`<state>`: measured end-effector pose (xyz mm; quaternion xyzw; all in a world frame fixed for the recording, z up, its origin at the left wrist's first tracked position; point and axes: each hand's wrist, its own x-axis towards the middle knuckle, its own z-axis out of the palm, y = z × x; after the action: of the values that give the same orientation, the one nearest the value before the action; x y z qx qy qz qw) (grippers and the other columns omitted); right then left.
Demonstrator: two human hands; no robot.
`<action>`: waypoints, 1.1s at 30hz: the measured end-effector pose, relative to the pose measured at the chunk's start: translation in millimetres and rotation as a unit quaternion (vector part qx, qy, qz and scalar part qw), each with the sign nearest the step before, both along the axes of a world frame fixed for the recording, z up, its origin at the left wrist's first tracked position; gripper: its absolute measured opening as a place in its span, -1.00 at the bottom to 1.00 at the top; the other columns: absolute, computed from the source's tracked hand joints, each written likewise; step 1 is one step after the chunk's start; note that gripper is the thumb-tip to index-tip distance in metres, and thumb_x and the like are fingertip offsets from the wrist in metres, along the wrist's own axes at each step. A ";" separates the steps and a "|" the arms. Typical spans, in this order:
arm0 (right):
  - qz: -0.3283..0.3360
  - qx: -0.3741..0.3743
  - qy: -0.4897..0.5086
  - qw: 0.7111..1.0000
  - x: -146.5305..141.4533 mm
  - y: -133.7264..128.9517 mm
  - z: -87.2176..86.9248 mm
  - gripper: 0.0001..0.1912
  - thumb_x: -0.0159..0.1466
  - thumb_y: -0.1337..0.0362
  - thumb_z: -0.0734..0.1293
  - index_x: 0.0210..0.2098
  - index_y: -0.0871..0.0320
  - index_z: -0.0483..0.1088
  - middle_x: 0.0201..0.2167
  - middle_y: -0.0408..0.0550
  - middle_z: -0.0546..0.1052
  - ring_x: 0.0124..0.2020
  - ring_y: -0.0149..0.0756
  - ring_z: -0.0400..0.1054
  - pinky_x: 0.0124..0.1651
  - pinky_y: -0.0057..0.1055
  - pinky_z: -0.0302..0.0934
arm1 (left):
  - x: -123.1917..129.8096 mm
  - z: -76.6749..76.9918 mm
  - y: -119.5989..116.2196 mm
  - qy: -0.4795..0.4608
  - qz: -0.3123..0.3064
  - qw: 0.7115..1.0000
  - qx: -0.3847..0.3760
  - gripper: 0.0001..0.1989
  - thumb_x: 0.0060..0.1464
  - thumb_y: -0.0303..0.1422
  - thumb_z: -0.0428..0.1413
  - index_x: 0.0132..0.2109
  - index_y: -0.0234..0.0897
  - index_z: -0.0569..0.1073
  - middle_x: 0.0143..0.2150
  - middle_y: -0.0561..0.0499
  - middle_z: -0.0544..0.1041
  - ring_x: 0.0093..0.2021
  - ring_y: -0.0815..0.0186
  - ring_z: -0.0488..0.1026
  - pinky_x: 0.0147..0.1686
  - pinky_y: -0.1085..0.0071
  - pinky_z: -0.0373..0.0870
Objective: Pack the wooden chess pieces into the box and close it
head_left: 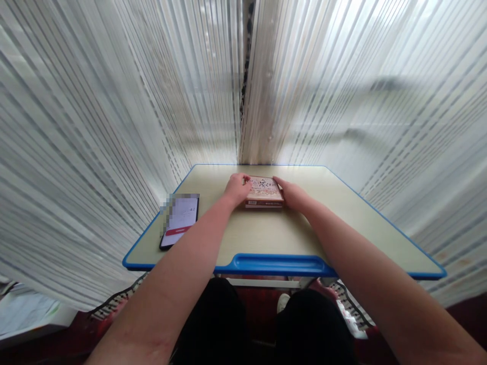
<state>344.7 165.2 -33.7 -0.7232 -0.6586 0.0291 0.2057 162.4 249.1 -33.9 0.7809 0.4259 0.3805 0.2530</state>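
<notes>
A flat cardboard box (264, 190) with a printed lid and reddish-brown sides sits on the desk (274, 233), a little beyond its middle. My left hand (237, 188) grips the box's left side, its fingers curled at the lid's edge. Against the right side rests my right hand (292, 193), with the fingers reaching along the far right corner; part of them is hidden behind the box. Both hands hold the box between them. Its lid appears closed.
A phone (180, 218) with a lit screen lies near the desk's left edge, beside my left forearm. The blue front edge has a shallow pen groove (281, 262). String curtains (213, 101) hang close around the desk. A white box (34, 314) stands on the floor at left.
</notes>
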 end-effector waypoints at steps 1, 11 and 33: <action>0.001 0.000 -0.002 1.000 -0.6 -0.3 -0.6 -0.33 0.15 0.37 0.25 0.23 0.13 0.01 -0.03 0.01 0.44 -0.01 -0.12 0.30 0.01 -0.32 0.15 | -0.1 -0.8 0.6 0.006 0.002 1.000 0.007 -0.80 -0.05 -0.40 0.07 -0.22 -0.37 0.45 -0.11 -0.15 0.40 -0.17 0.29 0.38 -0.06 0.35 0.29; 0.006 -0.013 -0.009 1.000 5.6 3.9 -4.0 -0.35 0.17 0.21 0.26 0.22 0.13 0.04 0.08 0.05 0.33 0.04 -0.11 0.25 0.08 -0.30 0.09 | -1.8 0.3 -4.8 0.098 -0.015 0.995 0.015 -0.74 -0.01 -0.35 0.05 -0.16 -0.36 0.44 -0.07 -0.16 0.37 -0.17 0.30 0.37 -0.04 0.39 0.27; 0.002 -0.057 -0.050 0.997 6.0 7.6 -0.6 -0.38 0.15 0.39 0.18 0.22 0.11 0.06 0.06 0.01 0.36 0.04 -0.15 0.25 0.05 -0.35 0.14 | -5.2 3.2 -7.5 0.224 -0.005 0.974 0.038 -0.70 0.03 -0.28 -0.03 -0.10 -0.26 0.43 -0.08 -0.13 0.42 -0.07 0.23 0.35 -0.02 0.36 0.24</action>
<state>350.7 172.8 -34.3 -0.7330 -0.6669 0.0306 0.1308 157.2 241.6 -30.7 0.8574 0.4531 0.2106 0.1234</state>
